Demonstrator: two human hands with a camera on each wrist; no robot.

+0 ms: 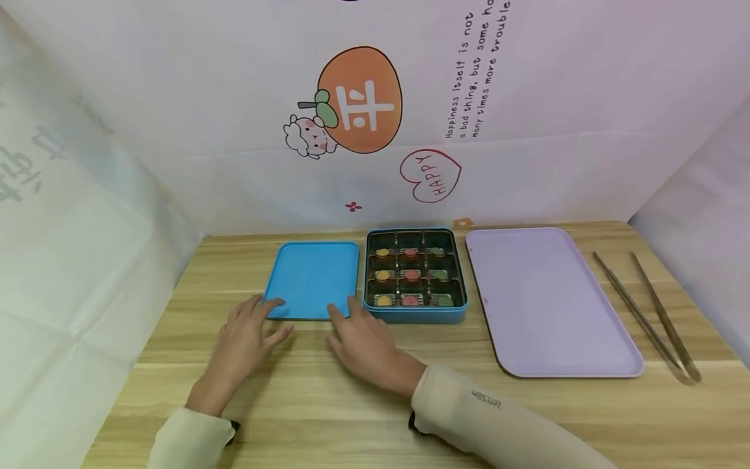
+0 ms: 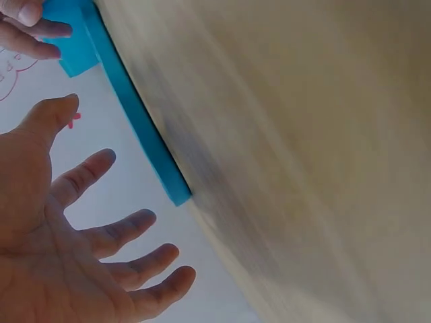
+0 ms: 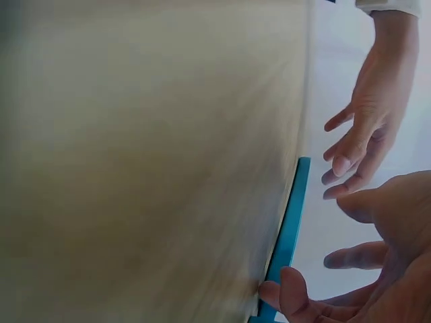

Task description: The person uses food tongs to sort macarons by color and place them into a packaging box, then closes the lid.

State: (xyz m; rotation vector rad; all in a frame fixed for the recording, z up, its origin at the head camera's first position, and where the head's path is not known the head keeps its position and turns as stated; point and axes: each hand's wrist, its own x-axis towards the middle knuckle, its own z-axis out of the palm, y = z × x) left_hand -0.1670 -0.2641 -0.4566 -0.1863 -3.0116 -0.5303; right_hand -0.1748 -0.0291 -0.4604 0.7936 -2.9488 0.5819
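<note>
A flat, square blue lid (image 1: 313,280) lies on the table left of a blue tin (image 1: 415,315). My left hand (image 1: 243,339) is at the lid's front left corner, its fingers spread and holding nothing. At the front right corner, my right hand (image 1: 369,342) has its fingertips over the lid's edge, close beside the tin. The left wrist view shows the left palm (image 2: 60,262) with loosely bent fingers apart from one another. In the right wrist view, two right fingers overlap the lid's edge (image 3: 289,225). Black dividers split the tin into several compartments holding small yellow, red and green pieces.
Right of the tin lies a light purple tray (image 1: 551,299). Metal tongs (image 1: 656,319) rest beyond it at the table's right side. A printed white cloth (image 1: 263,189) hangs behind the wooden table (image 1: 328,417), with more white cloth along both sides.
</note>
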